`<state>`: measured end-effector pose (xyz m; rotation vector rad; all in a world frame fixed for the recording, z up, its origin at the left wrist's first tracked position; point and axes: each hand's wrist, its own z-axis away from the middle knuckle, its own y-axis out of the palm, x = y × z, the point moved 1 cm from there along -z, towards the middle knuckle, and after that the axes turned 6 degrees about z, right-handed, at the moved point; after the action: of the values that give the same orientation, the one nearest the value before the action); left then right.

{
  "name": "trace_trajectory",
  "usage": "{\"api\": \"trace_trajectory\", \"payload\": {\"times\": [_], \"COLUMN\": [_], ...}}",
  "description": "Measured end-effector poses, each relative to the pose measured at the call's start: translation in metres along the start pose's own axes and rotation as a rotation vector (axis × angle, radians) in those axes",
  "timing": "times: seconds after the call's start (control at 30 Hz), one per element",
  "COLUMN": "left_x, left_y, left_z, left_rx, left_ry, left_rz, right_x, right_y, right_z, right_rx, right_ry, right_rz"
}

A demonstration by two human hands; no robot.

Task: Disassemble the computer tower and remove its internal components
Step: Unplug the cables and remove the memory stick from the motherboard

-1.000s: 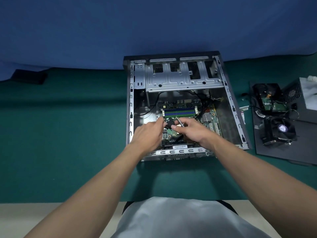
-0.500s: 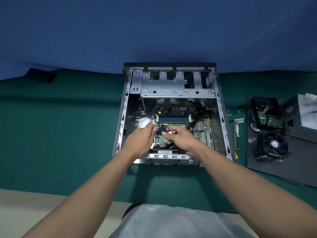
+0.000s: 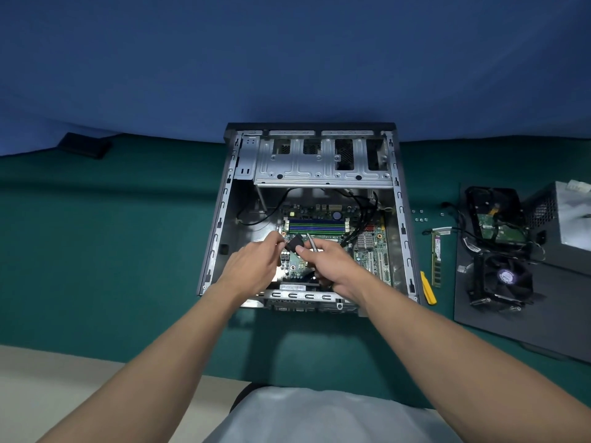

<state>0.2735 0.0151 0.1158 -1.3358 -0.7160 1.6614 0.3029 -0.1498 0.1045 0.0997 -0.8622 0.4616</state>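
Open computer case [image 3: 220, 219], centre of frame. Above its circuit board [image 3: 371, 251], left hand [image 3: 252, 266] and right hand [image 3: 332, 266] pinch a small black part [image 3: 295, 243] between their fingertips; the right also holds a metal tool [image 3: 311, 242].

Head-worn wide-angle view, facing forward and down, above open tower [image 3: 220, 219]
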Motion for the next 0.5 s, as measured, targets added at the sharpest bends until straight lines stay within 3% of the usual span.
{"api": "trace_trajectory", "payload": {"times": [0.33, 0.5], "left_x": [-0.001, -0.013], "left_y": [-0.007, -0.013], "left_z": [-0.001, -0.011], "left_rx": [-0.085, -0.192], "left_ry": [-0.038, -0.095], "left_rz": [-0.079, 0.076], "right_x": [0.0, -0.001], "right_y": [0.0, 0.001], "right_z": [-0.001, -0.005], "right_rx": [0.022, -0.039], "right_ry": [0.0, 0.037], "right_rz": [0.059, 0.026]}}
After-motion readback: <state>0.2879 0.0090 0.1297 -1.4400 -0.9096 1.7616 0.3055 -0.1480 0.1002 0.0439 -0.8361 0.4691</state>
